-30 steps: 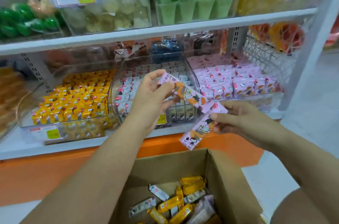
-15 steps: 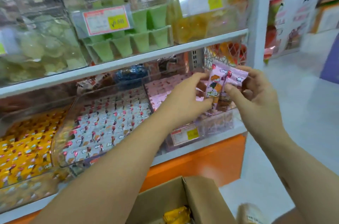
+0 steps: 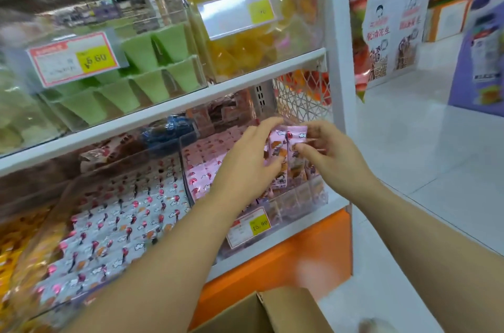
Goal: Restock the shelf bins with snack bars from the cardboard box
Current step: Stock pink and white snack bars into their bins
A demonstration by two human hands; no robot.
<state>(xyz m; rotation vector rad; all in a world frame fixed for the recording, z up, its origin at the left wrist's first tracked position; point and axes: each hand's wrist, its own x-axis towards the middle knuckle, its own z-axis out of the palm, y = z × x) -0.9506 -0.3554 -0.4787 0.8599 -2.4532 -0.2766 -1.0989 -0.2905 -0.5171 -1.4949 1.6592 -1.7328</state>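
Whereas bars (image 3: 289, 148) were apart earlier, left hand (image 3: 245, 160) and right hand (image 3: 335, 158) now pinch them together. Bin (image 3: 313, 197) lies below.

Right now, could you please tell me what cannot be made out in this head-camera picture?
1. Cardboard box: head view, cut off by the bottom edge; contents unseen.
2. Pink snack bars: head view, count unclear, overlapped by the left hand and right hand.
3. Upper price tag: head view, washed out by glare.
4. Pink bin: head view, middle hidden by hands.
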